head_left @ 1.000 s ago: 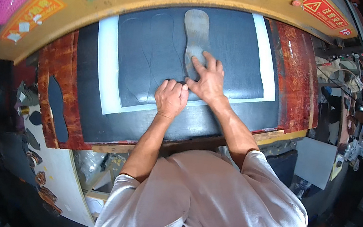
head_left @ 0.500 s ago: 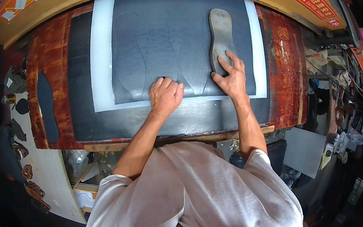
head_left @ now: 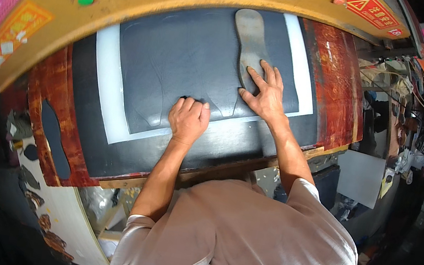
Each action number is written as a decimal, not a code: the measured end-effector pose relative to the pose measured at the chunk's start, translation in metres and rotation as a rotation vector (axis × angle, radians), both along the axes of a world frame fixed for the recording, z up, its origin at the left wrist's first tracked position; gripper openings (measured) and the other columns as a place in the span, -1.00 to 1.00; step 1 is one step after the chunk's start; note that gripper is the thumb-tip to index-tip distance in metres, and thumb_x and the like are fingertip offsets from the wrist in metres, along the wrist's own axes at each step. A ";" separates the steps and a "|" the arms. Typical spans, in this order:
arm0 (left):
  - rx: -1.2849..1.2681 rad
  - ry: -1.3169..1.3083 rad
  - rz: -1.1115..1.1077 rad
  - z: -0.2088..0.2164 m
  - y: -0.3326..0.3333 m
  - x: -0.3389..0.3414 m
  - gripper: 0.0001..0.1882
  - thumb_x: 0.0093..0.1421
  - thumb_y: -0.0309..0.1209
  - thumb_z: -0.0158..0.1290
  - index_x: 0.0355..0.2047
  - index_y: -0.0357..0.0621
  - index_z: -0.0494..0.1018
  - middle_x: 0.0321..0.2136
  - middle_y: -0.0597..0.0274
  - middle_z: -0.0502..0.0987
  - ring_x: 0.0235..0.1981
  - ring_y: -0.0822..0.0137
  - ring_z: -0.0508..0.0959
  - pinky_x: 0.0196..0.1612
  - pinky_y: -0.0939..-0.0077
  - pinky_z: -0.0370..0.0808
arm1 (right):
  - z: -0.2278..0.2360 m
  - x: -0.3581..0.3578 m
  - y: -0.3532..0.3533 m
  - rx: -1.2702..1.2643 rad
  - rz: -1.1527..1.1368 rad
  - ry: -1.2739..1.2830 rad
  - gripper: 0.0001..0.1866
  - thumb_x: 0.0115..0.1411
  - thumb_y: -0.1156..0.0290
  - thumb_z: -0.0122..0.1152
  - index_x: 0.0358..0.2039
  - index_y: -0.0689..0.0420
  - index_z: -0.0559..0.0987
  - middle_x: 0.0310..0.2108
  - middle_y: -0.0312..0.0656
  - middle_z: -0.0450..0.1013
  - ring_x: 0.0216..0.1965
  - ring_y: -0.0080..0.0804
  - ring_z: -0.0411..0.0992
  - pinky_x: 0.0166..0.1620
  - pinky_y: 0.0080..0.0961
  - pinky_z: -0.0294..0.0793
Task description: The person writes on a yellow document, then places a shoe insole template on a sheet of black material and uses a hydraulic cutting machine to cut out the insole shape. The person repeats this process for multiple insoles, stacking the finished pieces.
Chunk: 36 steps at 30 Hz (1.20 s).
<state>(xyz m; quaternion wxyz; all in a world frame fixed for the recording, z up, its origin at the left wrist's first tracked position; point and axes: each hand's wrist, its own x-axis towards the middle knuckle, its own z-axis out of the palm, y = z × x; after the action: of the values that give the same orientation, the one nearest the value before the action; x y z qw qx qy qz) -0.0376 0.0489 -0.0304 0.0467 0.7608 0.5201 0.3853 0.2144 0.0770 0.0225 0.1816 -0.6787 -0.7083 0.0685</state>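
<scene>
A grey, insole-shaped cutting die (head_left: 252,36) lies on a dark sheet (head_left: 153,48) marked with faint sole-shaped outlines. My right hand (head_left: 268,94) grips the die's near end, its thumb at the left edge and its fingers spread over the top. Closer to the sheet's near edge, my left hand (head_left: 189,118) is closed with its knuckles up. Something dark shows at its fingertips, but I cannot make out what it is. A white sheet (head_left: 106,82) shows around the dark one.
A yellow machine beam (head_left: 149,6) with green buttons spans the far side. Reddish-brown boards (head_left: 339,80) flank the black work surface (head_left: 220,148). A dark sole-shaped piece (head_left: 56,138) lies on the left board. Beyond the right end stands a pale panel (head_left: 360,178) beside clutter.
My view has tilted, so the yellow beam shows lower. The cutting die sits slightly further left on the sheet, my right hand still on it. My left hand stays near the sheet's edge.
</scene>
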 end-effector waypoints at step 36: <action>-0.215 0.055 0.173 -0.007 0.174 0.062 -0.75 0.20 -0.15 0.21 -0.48 -0.01 0.63 -0.38 0.22 0.52 -0.17 0.08 0.53 -0.08 0.07 0.39 | -0.052 0.030 0.136 0.190 0.126 0.213 -0.78 0.35 0.23 0.29 -0.17 0.05 0.79 -0.27 -0.19 0.64 -0.17 -0.11 0.53 0.02 -0.18 0.43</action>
<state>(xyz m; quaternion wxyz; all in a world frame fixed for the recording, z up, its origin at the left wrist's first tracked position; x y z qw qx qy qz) 0.0248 0.2226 -0.0370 0.0804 0.7138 0.6234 0.3089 0.2448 0.2125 -0.0297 0.3144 -0.6016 -0.7295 0.0839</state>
